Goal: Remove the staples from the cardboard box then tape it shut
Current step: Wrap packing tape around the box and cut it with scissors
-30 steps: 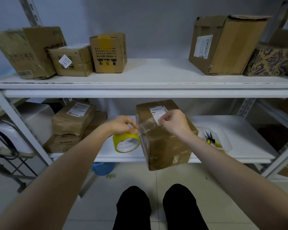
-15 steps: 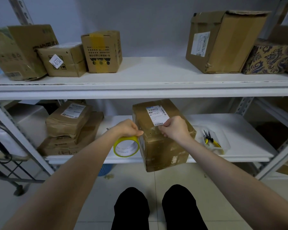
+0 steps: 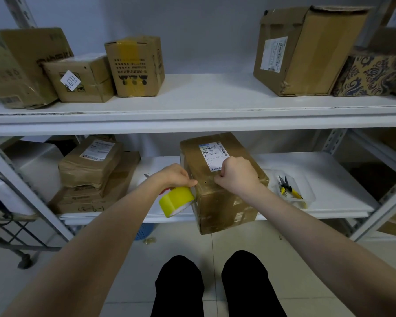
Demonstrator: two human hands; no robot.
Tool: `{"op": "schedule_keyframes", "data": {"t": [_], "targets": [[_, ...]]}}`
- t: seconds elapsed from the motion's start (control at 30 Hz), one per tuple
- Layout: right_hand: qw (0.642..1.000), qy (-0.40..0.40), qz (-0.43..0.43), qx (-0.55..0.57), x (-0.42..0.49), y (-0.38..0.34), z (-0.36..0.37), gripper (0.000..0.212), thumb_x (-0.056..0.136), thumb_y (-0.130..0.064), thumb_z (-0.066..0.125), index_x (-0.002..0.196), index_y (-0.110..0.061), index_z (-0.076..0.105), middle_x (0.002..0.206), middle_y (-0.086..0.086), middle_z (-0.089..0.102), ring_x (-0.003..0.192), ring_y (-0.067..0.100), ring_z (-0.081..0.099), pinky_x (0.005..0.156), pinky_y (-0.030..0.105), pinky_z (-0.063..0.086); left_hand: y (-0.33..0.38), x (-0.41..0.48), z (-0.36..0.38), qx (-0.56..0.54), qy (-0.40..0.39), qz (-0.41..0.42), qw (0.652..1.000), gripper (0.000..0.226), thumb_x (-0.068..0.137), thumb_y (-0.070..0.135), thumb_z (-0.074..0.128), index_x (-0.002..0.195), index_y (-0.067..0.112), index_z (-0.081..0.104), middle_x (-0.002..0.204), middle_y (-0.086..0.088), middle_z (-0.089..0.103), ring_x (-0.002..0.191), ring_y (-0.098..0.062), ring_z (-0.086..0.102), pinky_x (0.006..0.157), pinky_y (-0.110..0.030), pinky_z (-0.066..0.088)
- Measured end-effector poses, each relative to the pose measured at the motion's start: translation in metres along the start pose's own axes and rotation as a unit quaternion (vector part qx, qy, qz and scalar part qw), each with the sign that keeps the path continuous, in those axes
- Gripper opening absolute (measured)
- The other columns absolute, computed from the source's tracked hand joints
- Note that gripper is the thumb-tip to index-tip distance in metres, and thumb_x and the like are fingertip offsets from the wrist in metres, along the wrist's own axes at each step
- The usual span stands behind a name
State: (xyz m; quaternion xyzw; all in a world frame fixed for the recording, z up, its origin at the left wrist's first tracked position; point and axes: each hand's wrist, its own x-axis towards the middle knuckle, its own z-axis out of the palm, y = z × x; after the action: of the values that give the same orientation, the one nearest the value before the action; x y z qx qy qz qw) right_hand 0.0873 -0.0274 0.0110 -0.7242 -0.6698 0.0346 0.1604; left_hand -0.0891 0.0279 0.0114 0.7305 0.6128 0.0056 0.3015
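A brown cardboard box with a white shipping label stands on the lower shelf, its front overhanging the shelf edge. My left hand grips a yellow roll of tape against the box's left top edge. My right hand rests curled on the box top, pinching the clear tape end down near the label. A strip of clear tape runs across the top between my two hands.
A clear tray with yellow-handled pliers sits right of the box. Stacked parcels lie on the left. Several boxes stand on the upper shelf. A cart is at far left, a blue basket below.
Both hands came down onto the box top. The tape roll dropped over the box's left edge and tilted. The stretched tape now lies on the box.
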Motion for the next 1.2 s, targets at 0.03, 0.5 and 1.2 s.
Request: {"op": "schedule_keyframes", "data": {"t": [0.03, 0.5, 1.2], "targets": [[1.0, -0.002, -0.011, -0.022, 0.0, -0.002, -0.001, 0.027, 0.08, -0.039, 0.066, 0.074, -0.014, 0.057, 0.075, 0.003, 0.058, 0.07, 0.023, 0.058, 0.057, 0.028, 0.049, -0.001, 0.0, 0.0, -0.005, 0.006, -0.005, 1.0, 0.032, 0.084, 0.045, 0.065, 0.096, 0.016, 0.062, 0.095, -0.004, 0.058, 0.088, -0.019, 0.055, 0.065, -0.025, 0.043], [0.98, 0.05, -0.186, -0.046, -0.039, -0.012, 0.028, 0.041, 0.096, -0.043, 0.044, 0.11, -0.011, 0.066, 0.11, 0.007, 0.064, 0.102, 0.028, 0.06, 0.085, 0.036, 0.043, 0.002, -0.003, 0.006, -0.025, 0.051, 0.153, 0.987, 0.054, 0.074, 0.016, 0.078, 0.125, 0.021, 0.061, 0.149, -0.004, 0.039, 0.138, -0.013, 0.034, 0.105, -0.016, 0.023], [0.998, -0.034, -0.056, 0.007, -0.022, 0.028, 0.007, 0.036, 0.079, -0.028, 0.059, 0.115, -0.021, 0.06, 0.11, 0.003, 0.065, 0.103, 0.029, 0.061, 0.074, 0.034, 0.052, 0.017, -0.012, 0.032, -0.146, 0.096, 0.055, 0.983, 0.023, 0.082, 0.03, 0.071, 0.091, 0.014, 0.057, 0.091, -0.002, 0.06, 0.092, -0.02, 0.059, 0.076, -0.03, 0.046]]}}
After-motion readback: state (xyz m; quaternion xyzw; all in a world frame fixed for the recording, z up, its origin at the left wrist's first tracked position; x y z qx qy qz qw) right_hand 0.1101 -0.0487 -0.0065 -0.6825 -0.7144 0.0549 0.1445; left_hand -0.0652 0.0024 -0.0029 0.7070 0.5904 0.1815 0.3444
